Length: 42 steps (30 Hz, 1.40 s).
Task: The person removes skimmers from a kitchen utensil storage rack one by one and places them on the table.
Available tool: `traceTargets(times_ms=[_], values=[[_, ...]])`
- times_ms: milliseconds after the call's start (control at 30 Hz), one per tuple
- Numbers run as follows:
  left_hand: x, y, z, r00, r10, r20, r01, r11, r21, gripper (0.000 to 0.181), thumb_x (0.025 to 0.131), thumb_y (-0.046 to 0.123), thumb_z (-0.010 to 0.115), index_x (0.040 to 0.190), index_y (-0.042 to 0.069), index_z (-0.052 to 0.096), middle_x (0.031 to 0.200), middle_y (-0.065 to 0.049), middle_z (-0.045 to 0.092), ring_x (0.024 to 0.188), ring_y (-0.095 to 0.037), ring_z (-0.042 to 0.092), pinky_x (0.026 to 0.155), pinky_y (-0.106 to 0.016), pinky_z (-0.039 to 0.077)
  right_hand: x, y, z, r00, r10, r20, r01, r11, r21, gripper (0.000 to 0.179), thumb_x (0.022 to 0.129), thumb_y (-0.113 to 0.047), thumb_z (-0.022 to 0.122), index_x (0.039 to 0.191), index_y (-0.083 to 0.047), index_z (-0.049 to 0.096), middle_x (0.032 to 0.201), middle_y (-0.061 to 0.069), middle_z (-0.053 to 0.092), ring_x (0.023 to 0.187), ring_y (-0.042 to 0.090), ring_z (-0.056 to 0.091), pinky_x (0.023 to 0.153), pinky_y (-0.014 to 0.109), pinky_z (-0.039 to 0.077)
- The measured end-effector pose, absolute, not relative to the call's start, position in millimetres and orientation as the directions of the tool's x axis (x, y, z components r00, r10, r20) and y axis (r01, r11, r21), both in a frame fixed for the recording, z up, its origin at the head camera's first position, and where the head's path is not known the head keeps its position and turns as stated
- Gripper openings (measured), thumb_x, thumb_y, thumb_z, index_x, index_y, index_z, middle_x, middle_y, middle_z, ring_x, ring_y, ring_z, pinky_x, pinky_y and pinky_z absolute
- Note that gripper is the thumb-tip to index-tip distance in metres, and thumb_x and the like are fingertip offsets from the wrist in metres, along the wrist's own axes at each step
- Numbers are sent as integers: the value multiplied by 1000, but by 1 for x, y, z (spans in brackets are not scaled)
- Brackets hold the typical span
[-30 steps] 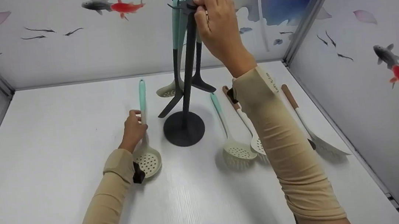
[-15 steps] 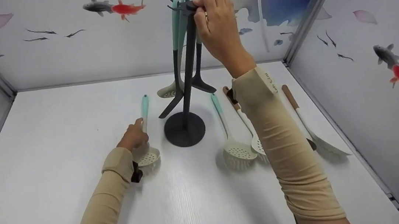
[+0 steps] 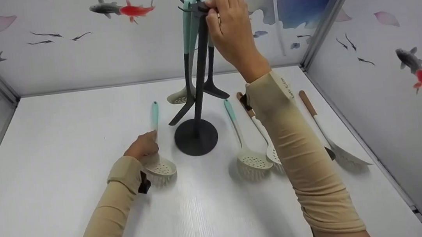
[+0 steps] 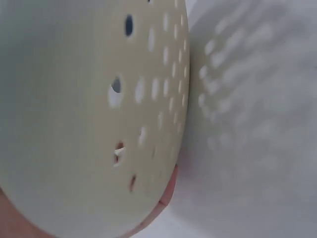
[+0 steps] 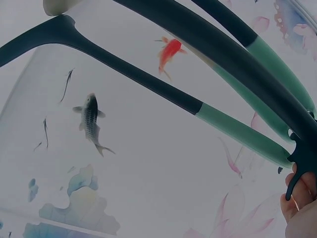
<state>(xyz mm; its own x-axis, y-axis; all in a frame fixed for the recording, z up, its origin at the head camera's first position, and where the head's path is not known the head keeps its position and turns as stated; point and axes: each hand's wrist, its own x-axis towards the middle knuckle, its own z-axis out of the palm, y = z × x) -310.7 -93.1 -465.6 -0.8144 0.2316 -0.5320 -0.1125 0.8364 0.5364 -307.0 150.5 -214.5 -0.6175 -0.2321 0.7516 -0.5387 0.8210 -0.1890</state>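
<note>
In the head view my left hand (image 3: 143, 146) holds a skimmer (image 3: 161, 167) by its shaft just above the perforated pale head. Its mint handle (image 3: 155, 114) points away from me. The left wrist view shows the skimmer's head (image 4: 143, 109) close up, with dotted light on the white surface beside it and fingertips (image 4: 168, 191) at its edge. My right hand (image 3: 232, 30) grips the hooked top of a black utensil stand (image 3: 196, 137). In the right wrist view the fingers (image 5: 299, 198) lie behind a curved hook (image 5: 294, 183). Mint-handled utensils hang there, including a black turner (image 3: 183, 111).
Right of the stand lie another mint-handled skimmer (image 3: 254, 160), a brown-handled white skimmer (image 3: 272, 153) partly behind my right sleeve, and a brown-handled turner (image 3: 307, 102). Printed walls (image 3: 130, 56) enclose the white table (image 3: 61, 150) at the back and sides.
The skimmer has been drawn towards me and its head tilted. My left hand has shifted down the shaft nearer the head. The right hand keeps its grip on the stand.
</note>
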Motion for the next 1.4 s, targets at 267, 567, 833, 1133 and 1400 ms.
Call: traceTargets(times_ms=[267, 567, 833, 1133, 1400], values=[[-307, -97, -461, -842, 252, -477, -86, 811, 579, 69, 83, 2, 42, 148, 9, 19, 151, -24, 18, 125, -36, 41, 101, -40, 38, -307, 151, -214, -607, -236, 759, -546, 818, -182, 30, 94, -16, 30, 103, 2, 51, 96, 16, 44, 91, 27, 36, 85, 29, 27], [-311, -104, -466, -806, 253, -535, -162, 775, 610, 75, 82, -1, 48, 149, 12, 16, 100, -15, 53, 55, -8, 35, 53, -20, 36, -308, 151, -215, -602, -237, 762, -549, 816, -180, 30, 93, -17, 30, 103, 2, 51, 95, 16, 44, 91, 27, 36, 85, 29, 27], [-295, -96, -424, -735, 367, -570, -118, 759, 640, 63, 94, 22, 46, 148, 6, 18, 152, -22, 18, 134, -40, 31, 108, -47, 30, -309, 151, -215, -601, -233, 765, -550, 814, -184, 30, 93, -16, 30, 102, 2, 51, 94, 15, 43, 90, 27, 36, 85, 29, 27], [-284, -64, -360, -955, 291, -54, 146, 624, 767, 46, 96, 17, 44, 140, 4, 37, 135, -22, 46, 124, -37, 46, 100, -46, 40, -308, 150, -215, -610, -231, 758, -548, 814, -193, 30, 93, -17, 30, 103, 2, 51, 95, 15, 43, 91, 27, 36, 86, 29, 27], [-277, -29, -324, -904, 283, 320, 400, 300, 866, 49, 96, 13, 45, 143, 5, 32, 140, -15, 42, 128, -28, 43, 104, -32, 38, -307, 151, -214, -621, -231, 749, -540, 819, -195, 31, 93, -18, 30, 104, 2, 51, 97, 16, 44, 94, 27, 38, 88, 30, 28]])
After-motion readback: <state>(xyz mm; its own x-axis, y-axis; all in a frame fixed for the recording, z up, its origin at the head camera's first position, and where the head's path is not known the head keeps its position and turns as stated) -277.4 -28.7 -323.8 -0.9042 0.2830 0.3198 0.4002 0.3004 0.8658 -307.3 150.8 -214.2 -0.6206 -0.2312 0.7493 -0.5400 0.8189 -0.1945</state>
